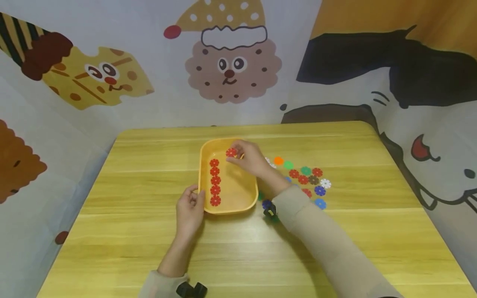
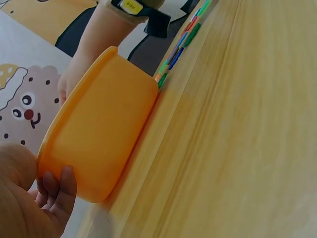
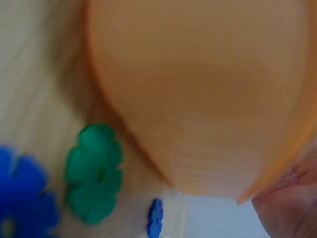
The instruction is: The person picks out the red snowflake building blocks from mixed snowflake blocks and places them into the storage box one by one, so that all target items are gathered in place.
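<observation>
An orange plastic tray sits on the table, with a column of several red flower-shaped discs along the left of its floor. My left hand holds the tray's left side, thumb at the rim; the left wrist view shows its fingers against the outer wall. Over the far part of the tray, my right hand pinches another red flower-shaped disc between thumb and fingertips. In the right wrist view the tray wall hides most of that hand.
Loose flower-shaped discs in several colours lie right of the tray, among them an orange one, a white one and a blue one. My right forearm passes over some of them. A cartoon-printed cloth hangs behind the table.
</observation>
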`<action>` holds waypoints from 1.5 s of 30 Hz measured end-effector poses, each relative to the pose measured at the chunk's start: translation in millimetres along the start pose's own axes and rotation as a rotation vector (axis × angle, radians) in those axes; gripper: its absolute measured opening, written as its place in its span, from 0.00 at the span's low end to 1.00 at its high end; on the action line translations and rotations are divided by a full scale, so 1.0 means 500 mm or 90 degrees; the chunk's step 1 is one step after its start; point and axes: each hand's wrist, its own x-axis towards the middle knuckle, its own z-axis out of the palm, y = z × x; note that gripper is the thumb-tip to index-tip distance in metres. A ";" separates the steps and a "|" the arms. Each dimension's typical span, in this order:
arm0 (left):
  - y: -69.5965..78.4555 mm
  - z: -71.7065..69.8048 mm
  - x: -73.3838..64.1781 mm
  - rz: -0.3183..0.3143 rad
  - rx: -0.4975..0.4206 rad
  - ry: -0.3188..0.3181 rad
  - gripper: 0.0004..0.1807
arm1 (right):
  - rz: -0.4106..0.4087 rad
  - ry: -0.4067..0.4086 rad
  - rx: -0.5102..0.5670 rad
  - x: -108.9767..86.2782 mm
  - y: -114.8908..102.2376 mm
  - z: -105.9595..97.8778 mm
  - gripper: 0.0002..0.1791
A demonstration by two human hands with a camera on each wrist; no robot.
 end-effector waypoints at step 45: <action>-0.009 0.006 0.001 0.004 0.015 0.017 0.16 | -0.015 0.049 -0.029 -0.071 0.075 -0.120 0.18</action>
